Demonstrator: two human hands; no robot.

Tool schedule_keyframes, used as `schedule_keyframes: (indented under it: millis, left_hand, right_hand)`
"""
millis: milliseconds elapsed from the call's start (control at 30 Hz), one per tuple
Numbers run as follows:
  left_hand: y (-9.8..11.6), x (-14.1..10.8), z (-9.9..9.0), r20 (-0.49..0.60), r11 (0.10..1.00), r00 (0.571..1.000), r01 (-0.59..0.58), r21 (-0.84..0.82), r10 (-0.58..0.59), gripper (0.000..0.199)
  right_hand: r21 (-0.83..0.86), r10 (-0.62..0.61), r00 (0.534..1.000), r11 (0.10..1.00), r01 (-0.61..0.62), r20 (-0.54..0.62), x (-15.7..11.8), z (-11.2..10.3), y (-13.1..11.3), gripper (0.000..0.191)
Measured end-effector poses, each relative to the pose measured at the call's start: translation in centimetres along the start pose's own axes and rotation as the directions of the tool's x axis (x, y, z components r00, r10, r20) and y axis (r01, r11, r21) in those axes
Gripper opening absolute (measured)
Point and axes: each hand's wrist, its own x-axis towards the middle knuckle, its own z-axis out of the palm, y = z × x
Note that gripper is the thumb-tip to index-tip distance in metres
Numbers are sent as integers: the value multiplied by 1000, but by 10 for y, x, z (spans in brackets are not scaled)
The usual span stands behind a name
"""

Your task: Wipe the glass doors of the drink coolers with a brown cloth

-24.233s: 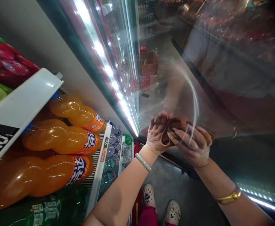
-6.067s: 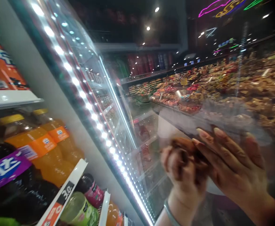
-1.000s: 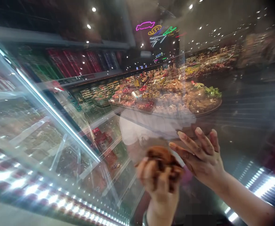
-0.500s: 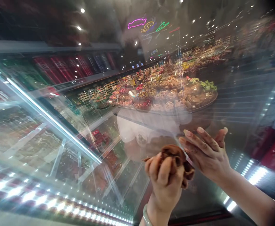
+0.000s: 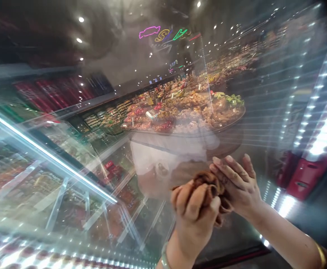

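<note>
A bunched brown cloth (image 5: 205,185) is gripped in my left hand (image 5: 193,211), whose fingers wrap round it; part of its folds stick out past the knuckles. Just to the right, my right hand (image 5: 240,186) has its fingers stretched out, and its lower edge meets or overlaps the cloth; whether they touch I cannot tell. Both hands are in front of a glass pane (image 5: 152,164), which carries a pale reflection of a person and of the shop. Whether the right palm rests on the glass is unclear.
Behind the glass run a bright strip light (image 5: 51,157) and several shelves with goods on the left. A reflected food display (image 5: 180,108) fills the upper middle. At the right stand a red object (image 5: 302,179) and glaring rows of lights.
My view has shifted, so the scene slides left. My right hand has come down and left, closer to the cloth. My left hand still grips the cloth.
</note>
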Motion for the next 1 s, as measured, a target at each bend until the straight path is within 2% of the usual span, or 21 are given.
schedule_keyframes:
  millis: [100, 167, 233, 300, 400, 467, 567, 633, 700, 800, 867, 933, 1000]
  left_hand:
    - [-21, 19, -17, -160, 985, 981, 126, 121, -106, 28]
    - [-28, 29, -19, -262, 966, 956, 183, 181, -132, 28]
    - [-19, 25, -10, -227, 978, 969, 133, 163, -94, 23]
    - [0, 12, 7, -102, 996, 995, 20, 85, -12, 14]
    - [23, 2, 29, -21, 998, 998, -61, 16, 62, 17]
    - [26, 18, 34, -54, 998, 997, -56, 39, 59, 18]
    - [23, 67, 33, -157, 996, 987, -1, 87, 15, 16]
    - [26, 91, 36, -192, 995, 981, 27, 94, -9, 18]
    - [36, 95, 45, -181, 997, 983, 35, 67, -22, 16]
    - [56, 79, 67, -166, 999, 986, 31, 10, -29, 11]
    - [68, 79, 81, -166, 1000, 986, 24, -12, -26, 11]
    - [78, 103, 93, -161, 999, 987, 12, -38, -17, 16]
    - [87, 146, 104, -173, 998, 985, -2, -61, -8, 23]
  right_hand:
    - [-20, -24, 1000, 1000, 24, 6, 3, -3, 5, 57]
    - [-3, -35, 999, 999, 35, -17, 3, -3, 8, 53]
    - [37, -36, 999, 999, 37, -35, 1, -4, 11, 51]
    - [93, -40, 998, 995, 44, -43, -2, -6, 14, 53]
    - [142, -58, 998, 988, 61, -27, -3, -11, 24, 58]
    - [119, -36, 998, 992, 42, -59, 6, -14, 31, 60]
    - [92, 20, 992, 996, -9, -125, 32, -19, 42, 64]
    - [118, 27, 991, 993, -12, -130, 46, -23, 49, 68]
    - [144, 29, 993, 989, -12, -115, 48, -28, 55, 65]
    - [116, 33, 997, 993, -25, -67, 37, -42, 66, 58]
    - [82, 15, 998, 997, -10, -54, 33, -56, 76, 56]
    - [29, 1, 996, 1000, 1, -86, 42, -72, 90, 58]
    - [-66, 10, 988, 998, -21, -152, 62, -86, 109, 64]
